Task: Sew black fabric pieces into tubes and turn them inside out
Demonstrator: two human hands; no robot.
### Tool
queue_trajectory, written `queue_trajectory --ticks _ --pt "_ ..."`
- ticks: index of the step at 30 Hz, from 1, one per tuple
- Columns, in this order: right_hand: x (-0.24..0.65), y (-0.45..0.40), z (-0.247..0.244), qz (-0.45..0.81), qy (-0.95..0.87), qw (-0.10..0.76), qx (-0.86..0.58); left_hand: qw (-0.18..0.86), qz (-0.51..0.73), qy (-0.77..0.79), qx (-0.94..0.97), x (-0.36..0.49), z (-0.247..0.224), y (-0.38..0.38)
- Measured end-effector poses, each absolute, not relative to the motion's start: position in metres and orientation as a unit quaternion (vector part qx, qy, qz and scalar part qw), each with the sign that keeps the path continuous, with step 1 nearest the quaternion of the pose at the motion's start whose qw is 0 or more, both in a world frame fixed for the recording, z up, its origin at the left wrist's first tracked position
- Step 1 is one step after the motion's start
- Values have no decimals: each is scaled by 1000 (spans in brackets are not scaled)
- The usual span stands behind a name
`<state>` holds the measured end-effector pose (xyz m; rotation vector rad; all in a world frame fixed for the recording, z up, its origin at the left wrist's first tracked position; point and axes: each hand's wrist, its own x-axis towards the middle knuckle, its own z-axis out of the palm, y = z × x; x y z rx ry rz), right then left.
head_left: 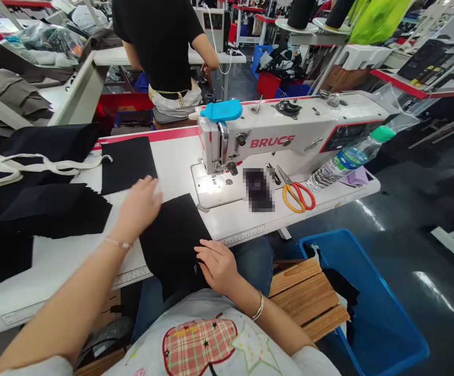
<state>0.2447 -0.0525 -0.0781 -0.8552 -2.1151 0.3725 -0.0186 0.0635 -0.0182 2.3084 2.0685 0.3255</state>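
Observation:
A black fabric piece (174, 240) lies over the front edge of the sewing table and hangs down to my lap. Its right edge is pinched between the fingers and thumb of my right hand (217, 263). My left hand (142, 201), slightly smeared by motion, is over the table with its fingers stretched out. It is between that piece and a second black fabric piece (127, 164) lying flat farther back. To the right of both stands a white sewing machine (269, 125), whose needle area is apart from the fabric.
Stacks of black fabric (54, 209) and a white strap (42, 164) lie at left. Scissors (297, 196), a pixelated dark item (258, 190) and a water bottle (344, 159) are by the machine. A blue bin (387, 303) stands at right. A person (160, 47) is beyond the table.

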Motion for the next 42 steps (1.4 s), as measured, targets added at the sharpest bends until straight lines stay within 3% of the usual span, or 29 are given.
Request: queue_trajectory --ticks 4,7,16,22,25,34,42 --pt "254 -52 -106 186 -830 394 -348 32 106 624 773 26 -43 5" --pt "259 -39 -107 192 -845 403 -294 61 79 568 817 36 -52 7" --pt "252 9 -63 73 -939 290 -168 48 52 560 825 23 -15 42" --pt "237 10 -49 90 -907 373 -173 37 80 593 800 38 27 -14" --pt "235 3 -37 143 -900 369 -182 61 110 563 817 38 33 -50" --pt "236 -2 -57 189 -868 354 -292 93 179 505 839 -4 -36 -78" --pt "229 -2 -51 214 -840 356 -349 161 281 495 806 -31 -55 -62"
